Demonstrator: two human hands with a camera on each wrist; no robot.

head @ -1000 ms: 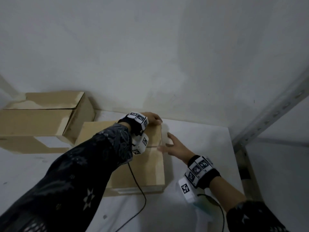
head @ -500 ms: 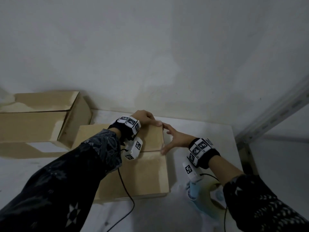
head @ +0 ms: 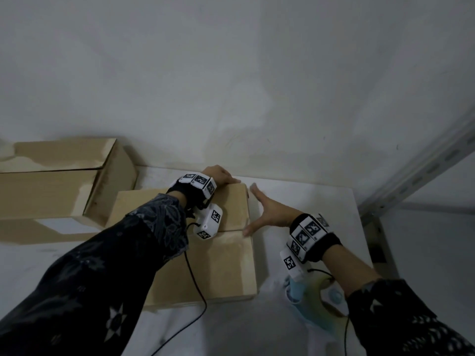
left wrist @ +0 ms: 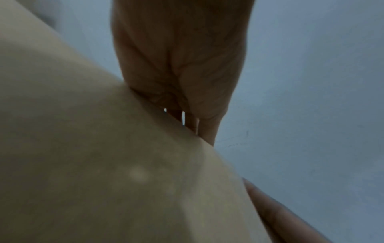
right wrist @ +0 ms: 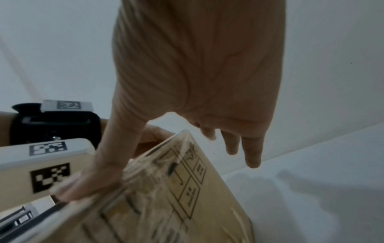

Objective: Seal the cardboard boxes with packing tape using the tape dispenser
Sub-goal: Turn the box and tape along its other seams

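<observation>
White table [head: 308, 201] ran up to a pale wall [head: 231, 73], w/ a slotted metal shelf upright [head: 424, 170] at the right. A large cardboard box [head: 51, 181] sat at far left against the wall, top flaps closed. Just beside it, nearer the person, lay the smaller cardboard box [head: 205, 265], flat on the table, flaps shut, seam running across its top. In the right wrist view its side face showed printed handling symbols under wrinkled clear tape [right wrist: 166, 172].

Tape dispenser [head: 311, 301], pale blue and yellowish, lay on the table to the right of the small box, partly under the right forearm, apart from both hands.

Left hand [head: 218, 174] reached over the far edge of the small box near its right corner; fingers curled down over that edge, gripping it, per left wrist view [left wrist: 178, 65]. Right hand [head: 272, 213] was spread at the box's right side: thumb [right wrist: 99, 172] pressed on the top edge by the seam, the other fingers [right wrist: 251, 151] straight and hanging off the box, touching nothing I could make out. Both wrists wore black bands w/ white marker blocks; a thin black cable [head: 198, 304] trailed from the left one.
</observation>
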